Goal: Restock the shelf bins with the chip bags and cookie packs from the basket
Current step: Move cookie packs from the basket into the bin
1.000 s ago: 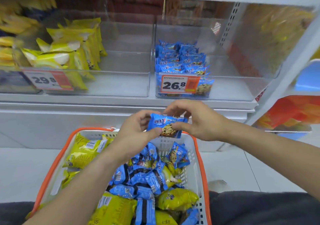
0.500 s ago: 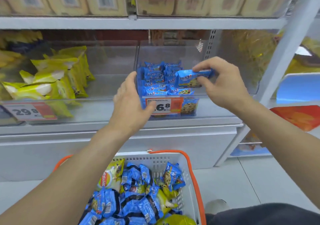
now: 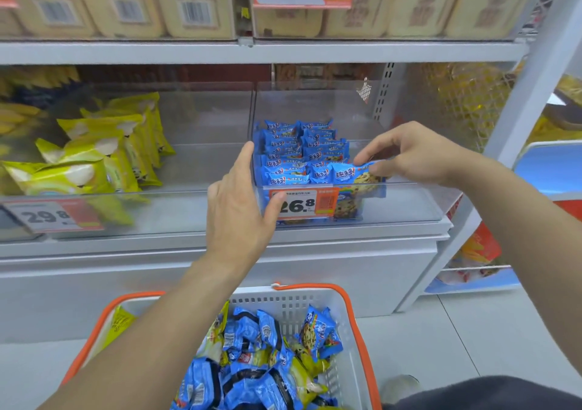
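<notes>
White metal shelving, perforated upright, pale tiled floor, blue side shelf.

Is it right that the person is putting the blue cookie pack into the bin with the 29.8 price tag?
Not quite. The head view shows the right hand setting the blue cookie pack into the clear bin with the 26.8 price tag, not 29.8. The left hand rests on that bin's front corner.
</notes>
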